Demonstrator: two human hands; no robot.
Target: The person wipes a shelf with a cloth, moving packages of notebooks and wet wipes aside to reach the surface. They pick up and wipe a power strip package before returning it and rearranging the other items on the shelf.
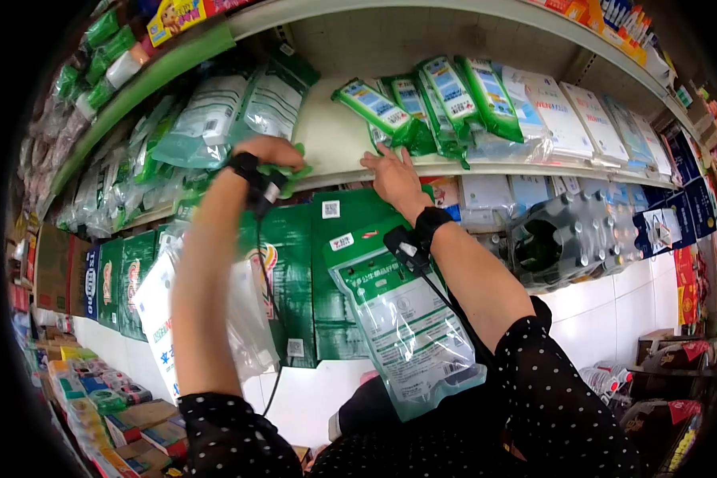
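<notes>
My left hand (272, 151), slightly blurred, is closed over a thin green cloth-like piece (296, 175) at the shelf's front edge. Whether that piece is cloth or plastic is hard to make out. My right hand (397, 177) rests on the shelf edge with its fingers apart, just below several green-and-white packs (382, 107) that lean on one another. Left of the bare shelf surface (331, 131) stand clear-and-green printed bags (275, 99). A large green-and-white printed bag (410, 334) lies on my lap, below my right forearm.
White paper packs (546, 111) line the shelf's right side. Beneath it are green cartons (342, 279) and shrink-wrapped bottles (562, 239). A white plastic bag (247, 319) hangs by my left forearm. Boxes (139, 426) sit low at the left. A cable (267, 295) runs from my left wrist.
</notes>
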